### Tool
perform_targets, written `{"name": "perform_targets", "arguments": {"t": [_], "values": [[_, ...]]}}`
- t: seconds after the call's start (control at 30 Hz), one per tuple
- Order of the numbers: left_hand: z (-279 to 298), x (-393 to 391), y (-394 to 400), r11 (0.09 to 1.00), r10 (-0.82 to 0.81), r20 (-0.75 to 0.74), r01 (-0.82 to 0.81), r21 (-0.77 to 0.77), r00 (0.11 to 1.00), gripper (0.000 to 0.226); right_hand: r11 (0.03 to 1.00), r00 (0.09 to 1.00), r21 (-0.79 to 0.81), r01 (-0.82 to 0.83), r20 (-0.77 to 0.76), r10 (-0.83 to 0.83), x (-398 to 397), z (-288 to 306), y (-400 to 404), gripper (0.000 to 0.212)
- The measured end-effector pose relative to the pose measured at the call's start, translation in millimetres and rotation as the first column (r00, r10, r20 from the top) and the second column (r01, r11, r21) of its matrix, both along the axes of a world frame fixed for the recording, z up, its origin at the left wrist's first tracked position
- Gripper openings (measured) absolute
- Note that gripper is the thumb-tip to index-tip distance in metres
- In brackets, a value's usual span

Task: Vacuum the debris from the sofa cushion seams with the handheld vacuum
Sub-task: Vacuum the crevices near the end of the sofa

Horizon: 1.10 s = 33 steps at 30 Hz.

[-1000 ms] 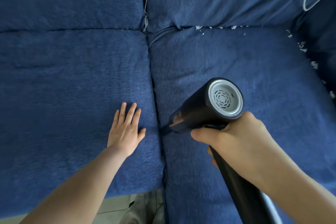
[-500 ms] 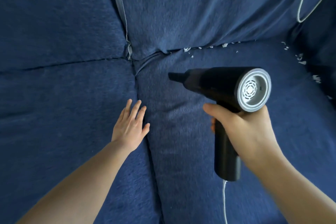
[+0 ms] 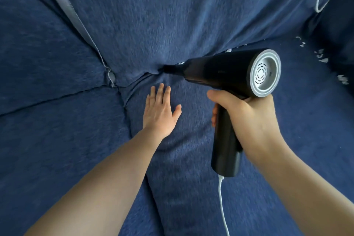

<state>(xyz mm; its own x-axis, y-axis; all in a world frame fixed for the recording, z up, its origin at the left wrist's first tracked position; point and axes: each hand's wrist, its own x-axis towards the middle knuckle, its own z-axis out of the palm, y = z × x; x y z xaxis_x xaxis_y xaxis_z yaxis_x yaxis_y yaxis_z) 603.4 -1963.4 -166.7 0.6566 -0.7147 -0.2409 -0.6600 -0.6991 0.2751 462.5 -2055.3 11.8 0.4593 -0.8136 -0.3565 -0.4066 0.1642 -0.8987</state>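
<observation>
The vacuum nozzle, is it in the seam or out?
In: the nozzle tip of the handheld vacuum is tucked into the back seam.

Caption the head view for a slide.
Right hand aims handheld vacuum into the sofa seam; left hand flat on cushion.

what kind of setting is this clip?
Likely a home living room: a blue fabric sofa fills the view, white crumbs lie along its seams, and the right hand holds a corded handheld vacuum.
</observation>
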Motion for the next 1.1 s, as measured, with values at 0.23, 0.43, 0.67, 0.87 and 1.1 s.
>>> {"name": "perform_targets", "arguments": {"t": [0.23, 0.43, 0.67, 0.87, 1.1], "values": [[-21.3, -24.2, 8.2, 1.0, 0.005, 0.147, -0.002, -0.017, 0.989, 0.069, 0.999, 1.0, 0.052, -0.011, 0.028, 0.01, -2.7, -3.6, -11.6, 0.022], [-24.4, -26.4, 7.8, 1.0, -0.005, 0.183, 0.008, -0.012, 0.983, 0.068, 0.997, 0.999, 0.056, 0.045, 0.026, -0.047, 9.8, -23.4, -6.3, 0.023], [-19.1, -21.8, 3.1, 1.0, -0.006, 0.177, 0.007, -0.006, 0.984, 0.067, 0.993, 0.993, 0.04, 0.107, 0.037, -0.109, -27.0, -12.6, -5.9, 0.024], [-9.3, -13.7, -34.7, 0.996, 0.088, 0.159, -0.085, -0.029, 0.983, 0.069, 0.99, 0.99, -0.027, 0.135, 0.037, -0.134, -58.3, -0.6, -16.7, 0.021], [-22.4, -32.9, -58.5, 1.0, -0.026, 0.21, 0.025, 0.004, 0.977, 0.072, 0.975, 0.973, 0.086, 0.205, 0.09, -0.213, -47.7, -22.5, -26.8, 0.022]]}}
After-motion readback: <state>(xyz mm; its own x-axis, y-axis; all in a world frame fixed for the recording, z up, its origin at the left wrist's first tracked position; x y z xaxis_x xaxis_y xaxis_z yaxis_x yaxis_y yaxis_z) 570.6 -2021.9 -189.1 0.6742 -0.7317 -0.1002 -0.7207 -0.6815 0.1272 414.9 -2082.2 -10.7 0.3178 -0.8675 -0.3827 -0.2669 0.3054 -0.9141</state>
